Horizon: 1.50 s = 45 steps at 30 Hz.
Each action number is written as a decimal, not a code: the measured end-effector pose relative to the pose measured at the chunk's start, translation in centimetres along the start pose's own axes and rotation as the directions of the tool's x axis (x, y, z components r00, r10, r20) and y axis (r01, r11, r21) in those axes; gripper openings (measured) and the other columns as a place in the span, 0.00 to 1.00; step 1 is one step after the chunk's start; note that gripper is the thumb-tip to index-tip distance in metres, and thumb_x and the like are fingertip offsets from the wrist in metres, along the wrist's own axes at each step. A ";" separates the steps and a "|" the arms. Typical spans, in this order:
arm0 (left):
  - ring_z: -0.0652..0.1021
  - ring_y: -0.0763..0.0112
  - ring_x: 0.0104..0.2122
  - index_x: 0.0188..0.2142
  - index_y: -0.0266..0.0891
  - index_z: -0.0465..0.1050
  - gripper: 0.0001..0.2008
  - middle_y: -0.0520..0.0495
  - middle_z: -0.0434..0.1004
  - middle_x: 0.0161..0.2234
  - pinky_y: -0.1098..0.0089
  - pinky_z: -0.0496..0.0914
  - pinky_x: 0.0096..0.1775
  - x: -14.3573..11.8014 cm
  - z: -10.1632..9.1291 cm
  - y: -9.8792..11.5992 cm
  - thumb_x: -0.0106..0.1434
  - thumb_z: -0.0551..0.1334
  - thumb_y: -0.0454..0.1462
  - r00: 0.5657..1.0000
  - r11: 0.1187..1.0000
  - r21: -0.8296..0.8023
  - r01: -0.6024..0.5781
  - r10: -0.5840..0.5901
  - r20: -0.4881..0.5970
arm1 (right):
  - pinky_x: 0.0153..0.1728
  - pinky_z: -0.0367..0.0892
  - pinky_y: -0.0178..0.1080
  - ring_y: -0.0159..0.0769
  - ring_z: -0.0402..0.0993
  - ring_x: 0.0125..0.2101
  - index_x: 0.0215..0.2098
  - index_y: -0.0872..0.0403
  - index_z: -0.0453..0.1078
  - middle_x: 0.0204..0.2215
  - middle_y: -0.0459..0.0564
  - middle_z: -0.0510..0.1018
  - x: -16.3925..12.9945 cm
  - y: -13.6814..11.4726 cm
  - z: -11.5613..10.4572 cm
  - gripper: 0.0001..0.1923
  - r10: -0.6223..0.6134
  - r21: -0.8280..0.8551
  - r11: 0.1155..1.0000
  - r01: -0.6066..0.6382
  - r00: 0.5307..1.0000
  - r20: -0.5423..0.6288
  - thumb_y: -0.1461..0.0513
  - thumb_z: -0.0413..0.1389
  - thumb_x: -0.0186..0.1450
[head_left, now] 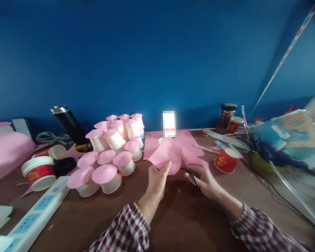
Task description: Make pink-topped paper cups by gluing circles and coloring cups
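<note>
My left hand (157, 176) pinches the near edge of a pink paper sheet (166, 155), holding it up above the brown table (99, 217). My right hand (203, 178) grips a pair of dark-handled scissors (189, 168) whose blades point up and left into the paper. More pink sheets (189, 140) lie flat on the table behind. Both of my sleeves are red-and-white plaid.
A heap of white cups with pink paper lids (112, 150) sits at left. A red paper cup (227, 160) lies on its side at right. Also present: a power strip (39, 210), a stack of red cups (39, 173), a black flask (69, 126), a jar (225, 117), pens (220, 138), cluttered bags (286, 140).
</note>
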<state>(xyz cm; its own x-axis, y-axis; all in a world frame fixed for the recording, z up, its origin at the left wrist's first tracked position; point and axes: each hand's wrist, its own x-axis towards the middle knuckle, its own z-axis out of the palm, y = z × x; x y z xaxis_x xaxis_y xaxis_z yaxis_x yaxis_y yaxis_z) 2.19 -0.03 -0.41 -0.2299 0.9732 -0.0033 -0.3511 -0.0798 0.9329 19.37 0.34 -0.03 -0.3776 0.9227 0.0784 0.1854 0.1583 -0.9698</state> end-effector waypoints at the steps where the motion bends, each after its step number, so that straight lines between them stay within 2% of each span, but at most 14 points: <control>1: 0.79 0.60 0.34 0.38 0.29 0.77 0.21 0.39 0.80 0.33 0.64 0.71 0.39 0.0 0.0 0.0 0.50 0.69 0.43 1.000 1.000 -0.001 0.002 -0.002 0.003 | 0.20 0.61 0.32 0.28 0.65 0.20 0.46 0.59 0.72 0.22 0.45 0.69 0.0 0.0 0.0 0.24 0.000 -0.002 1.000 0.000 1.000 0.002 0.49 0.58 0.59; 11: 0.79 0.60 0.35 0.39 0.29 0.77 0.21 0.37 0.80 0.35 0.63 0.71 0.41 0.1 0.1 -0.1 0.49 0.69 0.43 1.000 0.999 -0.044 0.001 0.000 0.007 | 0.18 0.59 0.31 0.28 0.63 0.19 0.46 0.59 0.72 0.21 0.45 0.68 -0.1 0.0 -0.1 0.25 -0.005 -0.035 0.999 0.006 1.000 0.004 0.49 0.58 0.60; 17: 0.78 0.59 0.38 0.42 0.28 0.76 0.22 0.36 0.80 0.37 0.63 0.71 0.41 0.2 -0.2 -0.3 0.51 0.68 0.43 1.000 1.000 -0.012 -0.008 0.008 0.022 | 0.18 0.59 0.32 0.28 0.63 0.19 0.45 0.59 0.72 0.21 0.45 0.68 -0.1 -0.2 0.0 0.23 -0.008 -0.033 0.999 0.008 1.000 -0.001 0.50 0.58 0.60; 26: 0.78 0.59 0.37 0.42 0.27 0.75 0.24 0.35 0.79 0.37 0.62 0.71 0.41 0.3 -0.2 -0.4 0.50 0.69 0.44 1.000 1.000 -0.008 0.022 -0.022 0.010 | 0.18 0.59 0.31 0.27 0.62 0.19 0.33 0.58 0.71 0.21 0.45 0.67 -0.1 -0.4 -0.1 0.18 -0.031 -0.055 0.998 0.031 0.999 0.013 0.50 0.57 0.61; 34: 0.78 0.60 0.36 0.44 0.27 0.74 0.24 0.35 0.79 0.37 0.63 0.71 0.40 0.5 -0.2 -0.6 0.52 0.68 0.43 1.000 1.000 -0.008 0.023 -0.023 0.000 | 0.17 0.58 0.30 0.26 0.61 0.18 0.41 0.59 0.71 0.22 0.45 0.67 0.0 0.3 0.0 0.18 -0.040 0.000 0.999 0.040 0.999 0.027 0.52 0.57 0.61; 45: 0.78 0.61 0.35 0.41 0.27 0.75 0.22 0.36 0.79 0.34 0.65 0.70 0.39 0.2 0.2 0.2 0.50 0.69 0.42 0.997 0.997 -0.027 0.066 -0.066 -0.027 | 0.17 0.58 0.29 0.26 0.61 0.18 0.34 0.58 0.70 0.22 0.45 0.67 0.1 0.3 -0.1 0.15 -0.030 0.000 1.000 0.030 0.999 0.031 0.53 0.57 0.61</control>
<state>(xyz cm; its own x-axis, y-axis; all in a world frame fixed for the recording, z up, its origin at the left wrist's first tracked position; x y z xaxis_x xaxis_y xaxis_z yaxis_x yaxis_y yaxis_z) 2.20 0.22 -0.13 -0.2303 0.9702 -0.0748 -0.3901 -0.0216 0.9205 19.48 0.50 -0.30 -0.4111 0.9060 0.1002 0.1743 0.1861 -0.9670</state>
